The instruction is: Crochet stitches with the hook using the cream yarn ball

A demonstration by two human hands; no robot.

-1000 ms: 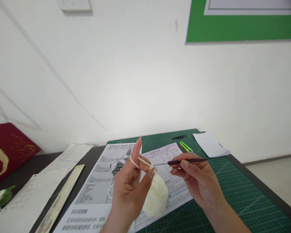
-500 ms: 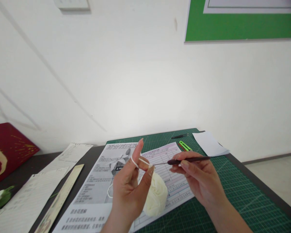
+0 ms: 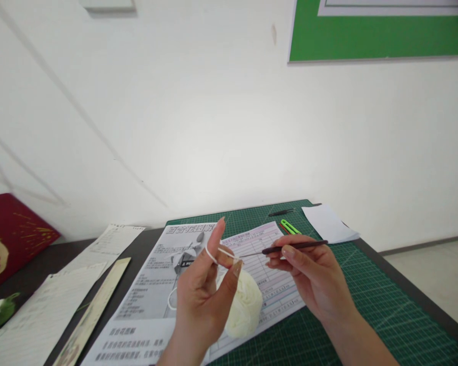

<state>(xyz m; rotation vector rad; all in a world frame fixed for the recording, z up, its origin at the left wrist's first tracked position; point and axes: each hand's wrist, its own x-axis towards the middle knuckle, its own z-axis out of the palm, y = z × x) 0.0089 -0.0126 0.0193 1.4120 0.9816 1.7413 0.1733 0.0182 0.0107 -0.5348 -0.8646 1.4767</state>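
Cream yarn (image 3: 211, 255) loops round the raised index finger of my left hand (image 3: 202, 300), whose thumb pinches the working end against another finger. My right hand (image 3: 316, 274) grips a crochet hook (image 3: 295, 246) by its dark handle, much like a pen. The hook's thin metal shaft points left and reaches the yarn at the left fingertips; its very tip is too small to make out. Behind and below the left thumb, a ball of cream yarn (image 3: 246, 307) rests on the printed sheets, partly covered by that hand.
A green cutting mat (image 3: 370, 305) lies under a printed picture sheet (image 3: 137, 310) and a lined form (image 3: 278, 290). Green clips (image 3: 290, 227), tweezers (image 3: 281, 212) and white paper (image 3: 330, 223) are farther back. On the left are a ruler (image 3: 95, 310), handwritten pages (image 3: 49, 310) and a red bag (image 3: 15, 239).
The crochet hook's handle end has tipped slightly upward in my right hand. My left hand keeps its pinch on the yarn, and the view has shifted a little.
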